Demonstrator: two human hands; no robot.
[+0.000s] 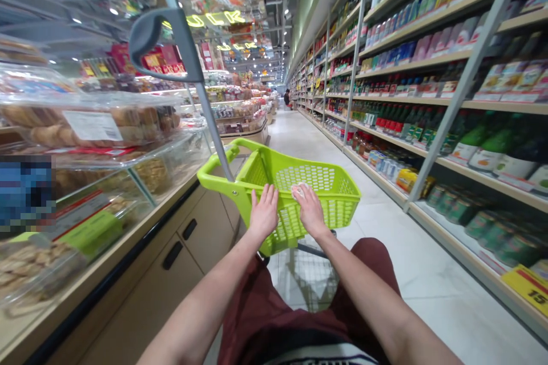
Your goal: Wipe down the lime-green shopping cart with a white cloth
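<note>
A lime-green plastic shopping cart basket [342, 205] with perforated walls is right in front of my knees. Flat against its near side, my left hand [264, 213] has its fingers stretched out and holds nothing. My right hand [311, 211] is at the near rim, its fingers bent over a crumpled white wipe [302, 189] that is pressed to the rim. The fingers partly cover the wipe. From the cart's left end rises a grey metal pole with a grey looped handle [188, 45].
Shelves of cans and bottles [479, 148] line the right side. On the left stands a wooden counter [141, 291] with packaged baked goods [94, 119] on top. Pale floor tiles [286, 131] run down the aisle, where a person [287, 99] is low near the far shelves.
</note>
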